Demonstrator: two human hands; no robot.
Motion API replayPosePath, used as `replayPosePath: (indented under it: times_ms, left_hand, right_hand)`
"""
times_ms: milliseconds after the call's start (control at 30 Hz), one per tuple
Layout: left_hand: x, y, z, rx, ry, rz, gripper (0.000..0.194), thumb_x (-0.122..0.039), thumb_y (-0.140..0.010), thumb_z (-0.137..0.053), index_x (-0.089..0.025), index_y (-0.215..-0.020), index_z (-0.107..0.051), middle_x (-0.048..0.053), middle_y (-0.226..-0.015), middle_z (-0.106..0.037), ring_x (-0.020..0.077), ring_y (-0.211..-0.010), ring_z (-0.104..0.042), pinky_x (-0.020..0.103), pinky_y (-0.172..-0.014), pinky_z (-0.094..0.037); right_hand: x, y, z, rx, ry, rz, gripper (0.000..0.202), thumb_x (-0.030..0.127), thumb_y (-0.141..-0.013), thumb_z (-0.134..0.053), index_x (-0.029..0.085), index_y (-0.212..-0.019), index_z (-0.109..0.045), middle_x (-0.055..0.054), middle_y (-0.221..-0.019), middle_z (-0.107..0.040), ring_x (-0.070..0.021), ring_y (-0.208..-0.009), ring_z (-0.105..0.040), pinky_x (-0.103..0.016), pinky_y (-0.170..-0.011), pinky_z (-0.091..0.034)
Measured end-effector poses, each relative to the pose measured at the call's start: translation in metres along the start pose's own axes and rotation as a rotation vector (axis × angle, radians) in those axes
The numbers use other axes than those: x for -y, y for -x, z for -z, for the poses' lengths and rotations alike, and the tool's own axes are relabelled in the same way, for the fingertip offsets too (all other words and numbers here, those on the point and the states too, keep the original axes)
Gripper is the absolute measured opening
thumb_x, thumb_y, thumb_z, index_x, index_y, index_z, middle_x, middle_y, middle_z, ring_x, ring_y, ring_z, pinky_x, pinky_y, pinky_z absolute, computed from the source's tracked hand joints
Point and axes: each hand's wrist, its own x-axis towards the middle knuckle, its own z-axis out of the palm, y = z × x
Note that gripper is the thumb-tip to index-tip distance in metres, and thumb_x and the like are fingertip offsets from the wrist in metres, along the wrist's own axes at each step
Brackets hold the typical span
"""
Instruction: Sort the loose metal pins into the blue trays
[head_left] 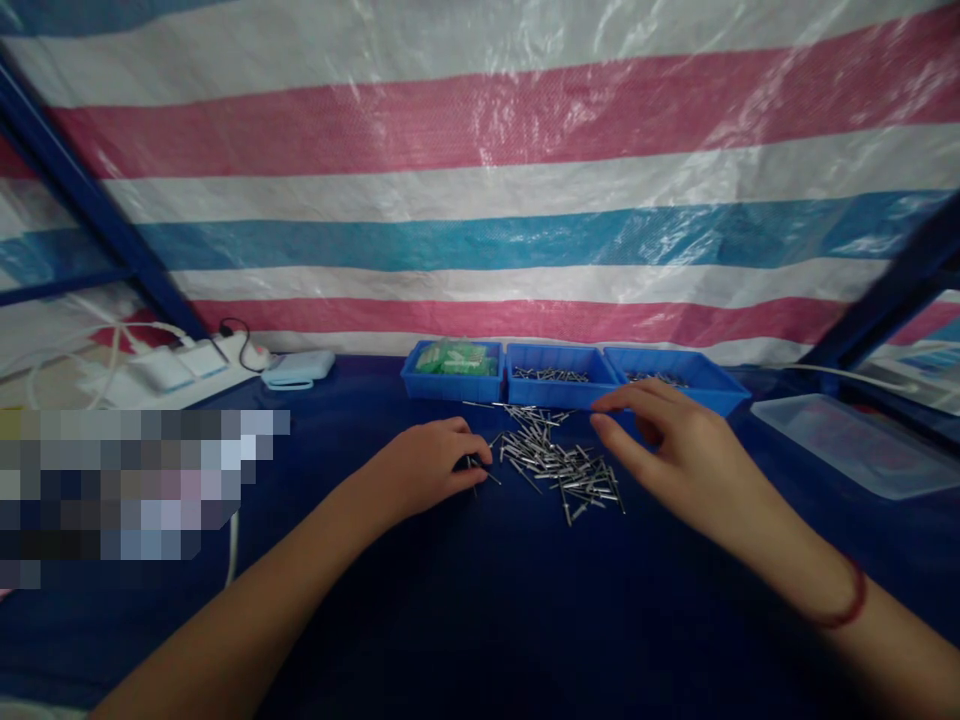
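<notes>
A loose pile of silvery metal rivets [559,462] lies on the dark blue table [480,600]. At the pile's left side, my left hand [431,465] has its fingers curled round a few rivets, whose thin ends stick out. My right hand [664,440] is held at the right of the pile, beside the right bin, thumb and fingers apart, with nothing visible between them. Behind the pile stand three blue bins: the left bin [454,386] has green packets, while the middle bin [562,393] and the right bin [709,392] hold small metal pieces.
A clear plastic lid [862,445] lies at the right. On the left are a white power strip [202,380] with plugs and cables, a light blue device [300,368] and a pixelated area. A striped plastic sheet [487,240] hangs behind the table.
</notes>
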Motion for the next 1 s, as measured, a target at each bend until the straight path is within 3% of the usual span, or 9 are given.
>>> replayPosePath:
  times_ms: [267, 400, 533, 700, 1000]
  left_hand:
    - [-0.001, -0.002, -0.008, -0.039, -0.008, -0.061, 0.016, -0.02, -0.089, -0.046, -0.02, -0.083, -0.062, 0.002, -0.086, -0.054, 0.0161, -0.078, -0.054, 0.028, -0.072, -0.041]
    - [-0.009, -0.005, -0.01, -0.156, 0.077, -0.053, 0.016, -0.02, -0.09, -0.044, -0.018, -0.082, -0.058, 0.004, -0.09, -0.053, 0.0184, -0.087, -0.051, 0.033, -0.081, -0.04]
    - [-0.025, -0.009, -0.013, -0.256, 0.362, 0.035, 0.014, -0.022, -0.091, -0.041, -0.018, -0.085, -0.053, 0.002, -0.085, -0.056, 0.0156, -0.08, -0.052, 0.029, -0.076, -0.042]
    - [-0.042, -0.008, -0.017, -0.258, 0.611, 0.101, 0.015, -0.027, -0.09, -0.042, -0.018, -0.088, -0.054, 0.0, -0.081, -0.057, 0.0142, -0.074, -0.052, 0.026, -0.067, -0.042]
    - [-0.045, -0.008, -0.025, -0.214, 0.743, 0.077, 0.017, -0.03, -0.091, -0.044, -0.018, -0.093, -0.055, 0.0, -0.085, -0.058, 0.0134, -0.075, -0.053, 0.025, -0.066, -0.041]
  right_hand:
    - [0.015, 0.01, -0.014, 0.201, -0.085, 0.041, 0.018, 0.025, -0.085, -0.048, 0.021, -0.093, -0.064, -0.006, -0.097, -0.062, -0.0156, -0.07, -0.06, -0.029, -0.059, -0.047]
    - [0.017, 0.013, -0.021, 0.244, -0.163, 0.039, 0.016, 0.023, -0.085, -0.048, 0.02, -0.087, -0.064, -0.005, -0.092, -0.062, -0.0149, -0.07, -0.059, -0.028, -0.058, -0.046]
    - [0.023, 0.015, -0.03, 0.211, -0.329, -0.004, 0.013, 0.022, -0.084, -0.051, 0.02, -0.084, -0.064, -0.003, -0.081, -0.062, -0.0139, -0.068, -0.058, -0.027, -0.059, -0.045]
    - [0.03, 0.017, -0.037, 0.126, -0.541, -0.133, 0.014, 0.029, -0.082, -0.056, 0.02, -0.088, -0.064, -0.001, -0.073, -0.062, -0.0117, -0.057, -0.052, -0.025, -0.052, -0.042]
    - [0.032, 0.02, -0.036, 0.097, -0.689, -0.202, 0.013, 0.032, -0.081, -0.06, 0.02, -0.081, -0.065, 0.001, -0.066, -0.058, -0.0111, -0.055, -0.048, -0.024, -0.05, -0.039]
